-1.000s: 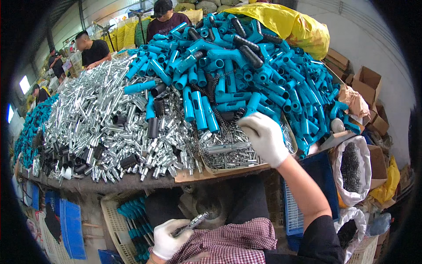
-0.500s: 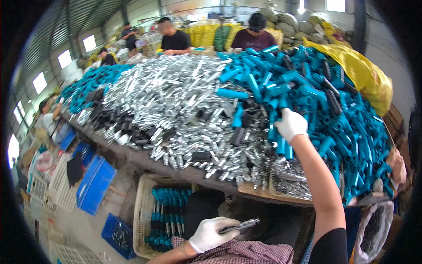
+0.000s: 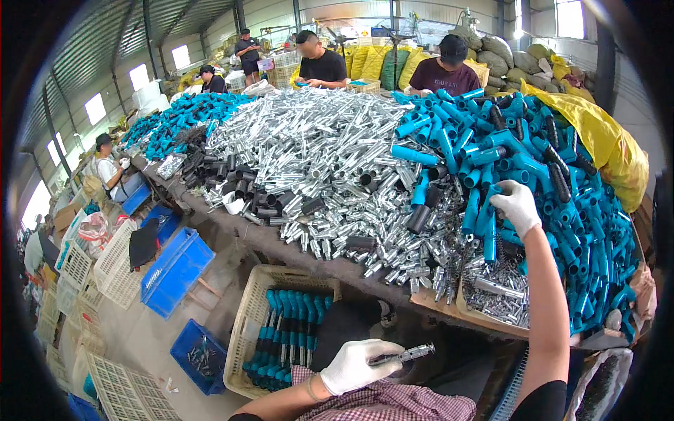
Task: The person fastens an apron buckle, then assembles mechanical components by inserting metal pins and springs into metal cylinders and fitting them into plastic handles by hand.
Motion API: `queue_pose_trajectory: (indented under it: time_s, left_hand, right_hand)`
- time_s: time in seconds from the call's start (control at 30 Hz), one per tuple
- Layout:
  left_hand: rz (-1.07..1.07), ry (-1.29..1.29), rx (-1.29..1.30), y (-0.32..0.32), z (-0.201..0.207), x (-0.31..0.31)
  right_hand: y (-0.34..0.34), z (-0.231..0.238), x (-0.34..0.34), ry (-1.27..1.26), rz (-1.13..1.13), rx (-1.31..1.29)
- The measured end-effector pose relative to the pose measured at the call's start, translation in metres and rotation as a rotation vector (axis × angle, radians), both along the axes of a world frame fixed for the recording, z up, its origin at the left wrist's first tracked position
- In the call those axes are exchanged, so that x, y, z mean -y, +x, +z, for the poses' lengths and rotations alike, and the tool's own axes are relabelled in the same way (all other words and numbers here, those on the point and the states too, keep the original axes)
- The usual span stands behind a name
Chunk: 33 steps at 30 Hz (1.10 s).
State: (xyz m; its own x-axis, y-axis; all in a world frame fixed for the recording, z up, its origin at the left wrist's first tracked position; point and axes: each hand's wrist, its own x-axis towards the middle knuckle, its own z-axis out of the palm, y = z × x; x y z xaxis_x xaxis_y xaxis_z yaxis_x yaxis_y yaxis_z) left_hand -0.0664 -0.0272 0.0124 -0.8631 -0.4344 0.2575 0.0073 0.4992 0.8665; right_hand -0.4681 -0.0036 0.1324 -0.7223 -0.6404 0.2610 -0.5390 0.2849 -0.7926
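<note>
My left hand (image 3: 357, 366), in a white glove, is closed around a slim silver metal tube (image 3: 418, 353) with a stepped end. It holds the tube low, over the checked cloth (image 3: 393, 403) on my lap. My right hand (image 3: 518, 206), also gloved, reaches to the front of a heap of teal plastic handles (image 3: 502, 154). Its fingers are closed on the upper end of a teal handle (image 3: 486, 216) that points down. Left of this heap lies a large pile of silver metal tubes (image 3: 295, 140), with short black sleeves (image 3: 419, 219) among them.
A cream crate (image 3: 242, 330) beside my lap holds rows of teal-and-black assembled pieces. A tray of small metal parts (image 3: 495, 298) stands at the table edge. Blue bins (image 3: 179, 270) and cream crates (image 3: 126, 386) are at left. A yellow sack (image 3: 604, 144) lies right; several people work beyond.
The view has swung, so the scene sits farther right and lower. My right fingers now close on a teal handle's end. My left hand still holds the metal tube.
</note>
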Motion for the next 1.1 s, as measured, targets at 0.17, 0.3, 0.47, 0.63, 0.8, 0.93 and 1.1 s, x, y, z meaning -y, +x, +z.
queue_pose_trajectory:
  time_s: [0.17,0.3,0.47,0.63,0.8,0.93,1.1]
  left_hand:
    - [0.045,0.119,0.010,-0.002,-0.001,0.003]
    - [0.033,0.057,0.001,-0.004,0.003,0.005]
    - [0.094,0.038,0.013,0.001,0.007,0.014]
    - [0.079,-0.035,-0.007,-0.003,0.008,0.016]
    - [-0.082,-0.077,0.042,-0.002,0.001,0.014]
    - [-0.224,-0.084,0.046,-0.002,-0.003,0.014]
    - [-0.336,-0.032,0.188,-0.003,-0.007,0.003]
  right_hand:
    - [0.007,0.004,-0.030,0.101,-0.016,-0.452]
    - [0.013,0.002,-0.048,-0.262,-0.020,-0.022]
    - [0.083,-0.006,-0.096,-0.424,0.205,0.353]
    - [0.166,-0.064,-0.151,-0.310,0.169,0.865]
    - [0.183,-0.093,-0.173,-0.379,0.111,0.972]
    - [0.184,-0.083,-0.181,-0.042,0.228,0.975]
    - [0.188,-0.076,-0.174,0.494,0.676,0.219]
